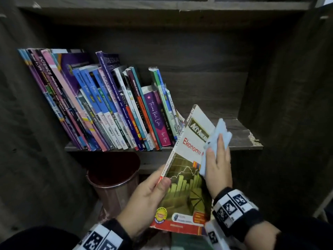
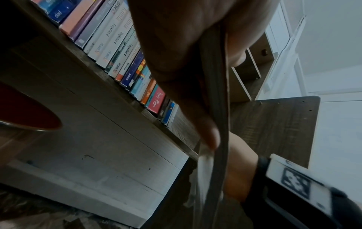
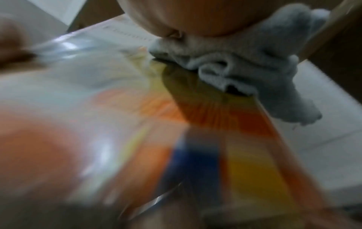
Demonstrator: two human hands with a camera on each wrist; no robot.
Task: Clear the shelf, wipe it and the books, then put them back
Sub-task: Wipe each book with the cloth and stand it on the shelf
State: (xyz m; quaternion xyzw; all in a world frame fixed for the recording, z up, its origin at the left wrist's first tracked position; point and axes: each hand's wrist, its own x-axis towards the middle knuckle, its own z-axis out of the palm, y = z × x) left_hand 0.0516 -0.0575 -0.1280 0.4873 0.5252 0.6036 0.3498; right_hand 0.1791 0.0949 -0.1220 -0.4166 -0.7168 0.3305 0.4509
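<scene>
We hold the Ekonomi book point(image 1: 185, 170) out in front of the shelf point(image 1: 239, 139), tilted with its top end toward the bare right part of the board; our left hand point(image 1: 144, 201) grips it at the spine edge, thumb curled over the front cover and fingers underneath, which the left wrist view confirms; our right hand point(image 1: 218, 163) lies across the cover with fairly straight fingers, pressing the pale blue cloth point(image 1: 215, 145) flat against it; the right wrist view is blurred, so we judge a wipe stroke is under way.

As for progress, we judge the task to be in its late part; a row of books point(image 1: 108, 109) already stands leaning on the left and middle of the shelf, and the stretch to the right of it is open; whether those books were wiped we cannot tell from here; this book seems to be among the last to clean; another book or two point(image 1: 189, 240) may lie beneath our hands, though that is too dark to be sure; what is left, as we see it, is finishing this cover and slotting the book in beside the row; a dark red bin point(image 1: 113, 179) stands below the shelf.
</scene>
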